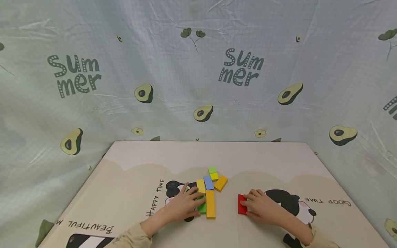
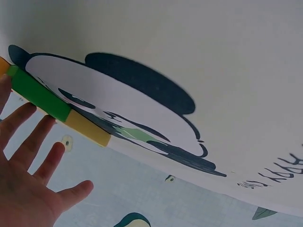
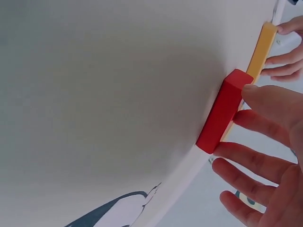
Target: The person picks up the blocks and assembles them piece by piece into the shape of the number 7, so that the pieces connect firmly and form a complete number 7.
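Note:
My left hand lies over the left side of a cluster of blocks, its fingers spread. In the left wrist view the fingertips touch a green block, which stands end to end with a yellow block. Against the green block's right side in the head view lies a long orange-yellow block. To the right, apart from the cluster, sits a red block. My right hand rests its thumb and fingertips along the red block's right edge, the fingers only slightly bent.
Behind the long block are a blue block, a tilted orange block, a small yellow block and a lime-green block. The table has a printed panda cover. A hanging avocado-print cloth borders its back and sides.

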A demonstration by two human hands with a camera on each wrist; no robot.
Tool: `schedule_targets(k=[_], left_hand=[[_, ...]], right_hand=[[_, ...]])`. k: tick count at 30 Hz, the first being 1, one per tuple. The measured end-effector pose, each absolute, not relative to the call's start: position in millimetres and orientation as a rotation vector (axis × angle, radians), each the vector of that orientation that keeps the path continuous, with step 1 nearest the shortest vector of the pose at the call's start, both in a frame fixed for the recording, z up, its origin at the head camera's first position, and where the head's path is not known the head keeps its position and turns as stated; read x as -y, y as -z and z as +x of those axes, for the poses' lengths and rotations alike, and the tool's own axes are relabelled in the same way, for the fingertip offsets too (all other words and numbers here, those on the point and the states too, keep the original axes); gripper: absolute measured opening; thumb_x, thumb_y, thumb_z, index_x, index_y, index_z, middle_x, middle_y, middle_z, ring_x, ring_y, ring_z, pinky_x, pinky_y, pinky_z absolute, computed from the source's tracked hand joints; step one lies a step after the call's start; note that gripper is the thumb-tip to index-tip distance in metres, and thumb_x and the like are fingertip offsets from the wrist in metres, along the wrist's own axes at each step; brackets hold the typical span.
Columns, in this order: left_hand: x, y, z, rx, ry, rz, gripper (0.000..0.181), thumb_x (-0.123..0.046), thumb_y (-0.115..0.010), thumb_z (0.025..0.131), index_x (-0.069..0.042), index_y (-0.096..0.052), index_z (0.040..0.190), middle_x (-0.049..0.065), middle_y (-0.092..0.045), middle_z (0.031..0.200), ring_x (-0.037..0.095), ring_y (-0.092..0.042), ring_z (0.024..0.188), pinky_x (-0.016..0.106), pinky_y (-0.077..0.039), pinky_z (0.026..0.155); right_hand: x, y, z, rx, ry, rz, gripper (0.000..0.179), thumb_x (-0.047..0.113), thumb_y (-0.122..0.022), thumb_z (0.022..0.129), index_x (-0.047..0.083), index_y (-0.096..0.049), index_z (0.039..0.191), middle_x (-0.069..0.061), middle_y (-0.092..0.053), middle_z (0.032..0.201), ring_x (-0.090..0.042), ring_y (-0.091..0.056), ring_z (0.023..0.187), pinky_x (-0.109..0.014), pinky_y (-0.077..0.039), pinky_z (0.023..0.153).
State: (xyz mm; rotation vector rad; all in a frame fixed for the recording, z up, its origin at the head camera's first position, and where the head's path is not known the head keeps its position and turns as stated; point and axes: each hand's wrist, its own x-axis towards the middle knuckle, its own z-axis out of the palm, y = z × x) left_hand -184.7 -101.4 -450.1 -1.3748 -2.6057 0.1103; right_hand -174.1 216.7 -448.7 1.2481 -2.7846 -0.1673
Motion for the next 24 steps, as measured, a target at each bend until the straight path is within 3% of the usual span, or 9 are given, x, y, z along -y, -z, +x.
schedule_targets(k=[24], left_hand=[[100.3,449.8,-180.0,2.619,-0.06,-1.351,0.036,-0.042,-0.053,0.085,-0.027,-0.052,0.118,0.006,-0.05,0.113,0.022,-0.04,0.107,0.054,-0.036,0.092]], right_hand=[[-223.8,449.8,-177.1,2.771,-0.006,1.281,0.021,0.029,-0.067,0.077,0.029,-0.061,0.097,-0.001,-0.059,0.106,-0.017,-0.048,0.095,-0.038,-0.043,0.081]])
